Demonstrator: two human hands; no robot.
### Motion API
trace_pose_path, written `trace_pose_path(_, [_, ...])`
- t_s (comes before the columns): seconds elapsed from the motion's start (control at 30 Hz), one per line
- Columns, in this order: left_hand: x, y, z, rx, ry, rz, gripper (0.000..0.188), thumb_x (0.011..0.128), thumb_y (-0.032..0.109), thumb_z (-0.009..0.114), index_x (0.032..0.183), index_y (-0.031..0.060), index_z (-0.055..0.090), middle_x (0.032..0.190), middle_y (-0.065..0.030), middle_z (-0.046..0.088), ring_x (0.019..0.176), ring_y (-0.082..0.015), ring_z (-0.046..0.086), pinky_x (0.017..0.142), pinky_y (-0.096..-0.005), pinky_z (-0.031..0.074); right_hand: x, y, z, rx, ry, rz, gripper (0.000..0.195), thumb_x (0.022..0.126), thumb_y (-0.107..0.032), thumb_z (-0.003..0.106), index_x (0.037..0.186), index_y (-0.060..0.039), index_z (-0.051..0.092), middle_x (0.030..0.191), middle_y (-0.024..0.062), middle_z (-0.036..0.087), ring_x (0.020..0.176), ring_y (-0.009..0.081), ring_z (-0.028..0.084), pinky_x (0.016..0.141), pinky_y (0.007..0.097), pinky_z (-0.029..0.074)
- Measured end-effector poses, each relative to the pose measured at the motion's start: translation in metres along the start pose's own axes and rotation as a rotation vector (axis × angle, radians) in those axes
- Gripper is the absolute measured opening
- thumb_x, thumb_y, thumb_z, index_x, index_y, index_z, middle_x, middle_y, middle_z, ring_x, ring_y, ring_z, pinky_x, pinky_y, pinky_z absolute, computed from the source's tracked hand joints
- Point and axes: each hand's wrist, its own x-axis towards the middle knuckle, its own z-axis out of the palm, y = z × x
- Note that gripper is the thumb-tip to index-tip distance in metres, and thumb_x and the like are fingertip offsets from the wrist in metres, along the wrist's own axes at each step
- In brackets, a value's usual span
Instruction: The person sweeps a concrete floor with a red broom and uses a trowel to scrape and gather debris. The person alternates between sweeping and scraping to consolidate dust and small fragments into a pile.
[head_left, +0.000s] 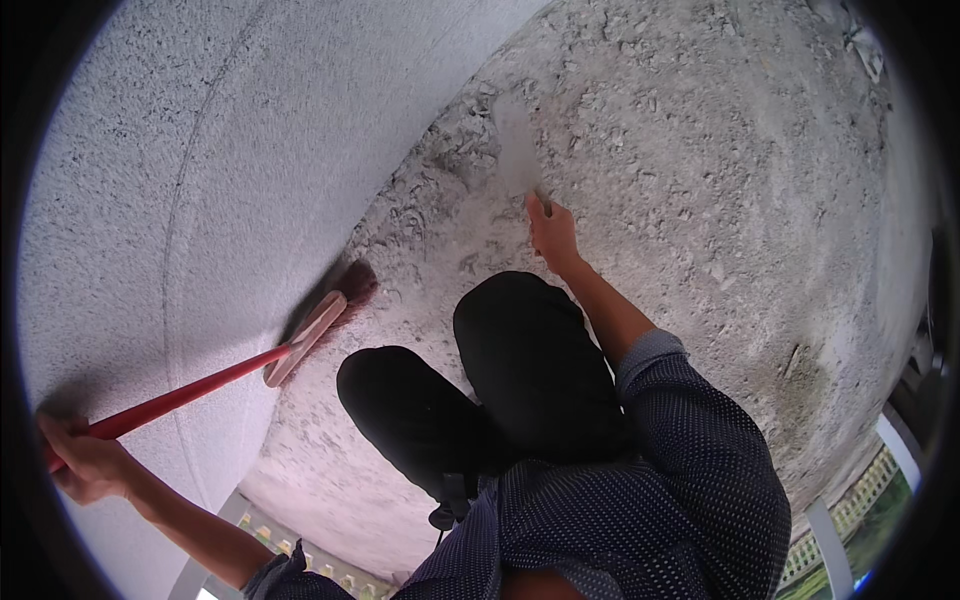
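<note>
At the far left my left hand (90, 457) is closed around the red handle of a broom (187, 391). The broom's head, with dark reddish bristles, rests where the speckled wall meets the rough floor. Beyond my knees my right hand (553, 229) grips the short handle of a flat-bladed scraper or trowel (517, 150). Its pale blade is blurred and points away from me, over the gritty floor beside crumbled debris (457, 146).
The speckled grey wall (247, 150) runs along the left. Rough concrete floor (690, 195) with loose crumbs spreads ahead and right. Pale posts (829, 547) and a balustrade (874, 480) show at the lower right. My bent knees are in the middle.
</note>
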Motion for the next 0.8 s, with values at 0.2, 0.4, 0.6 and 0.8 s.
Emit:
trace_pose_path(0.2, [0.008, -0.011, -0.004, -0.046, 0.02, 0.007, 0.028, 0.08, 0.023, 0.078, 0.075, 0.0023, 0.06, 0.062, -0.0059, 0.061, 0.057, -0.013, 0.058, 0.056, -0.0253, 0.05, 0.0, -0.002, -0.003, -0.071, -0.225, 0.189, 0.044, 0.093, -0.046, 0.059, 0.078, -0.0058, 0.054, 0.055, 0.0003, 0.045, 0.043, 0.0119, 0.042, 0.039, 0.0328, 0.035])
trace_pose_path(0.4, [0.001, -0.003, 0.002, -0.044, 0.048, -0.019, 0.028, 0.08, 0.023, 0.078, 0.074, 0.0021, 0.061, 0.063, -0.007, 0.062, 0.057, -0.0131, 0.058, 0.057, -0.0254, 0.05, -0.019, -0.011, -0.027, -0.302, -0.224, 0.102, 0.047, 0.092, -0.047, 0.06, 0.073, -0.0062, 0.05, 0.056, 0.0015, 0.046, 0.042, 0.012, 0.042, 0.038, 0.0321, 0.035])
trace_pose_path(0.6, [0.007, -0.013, -0.006, -0.021, 0.016, -0.014, 0.029, 0.08, 0.024, 0.078, 0.078, 0.0003, 0.06, 0.063, -0.0067, 0.062, 0.058, -0.0128, 0.059, 0.057, -0.0251, 0.051, 0.015, -0.057, -0.02, 0.189, 0.081, 0.011, 0.046, 0.092, -0.047, 0.06, 0.072, -0.0083, 0.046, 0.054, -0.0001, 0.042, 0.04, 0.0112, 0.038, 0.037, 0.0302, 0.032])
trace_pose_path(0.8, [0.004, -0.01, 0.001, -0.019, 0.042, -0.004, 0.029, 0.081, 0.025, 0.078, 0.081, 0.0012, 0.061, 0.067, -0.0066, 0.064, 0.06, -0.0125, 0.061, 0.058, -0.0248, 0.052, -0.011, -0.023, -0.045, -0.25, -0.186, 0.234, 0.05, 0.089, -0.052, 0.061, 0.075, -0.0055, 0.05, 0.057, 0.0001, 0.041, 0.042, 0.0111, 0.038, 0.038, 0.0308, 0.033])
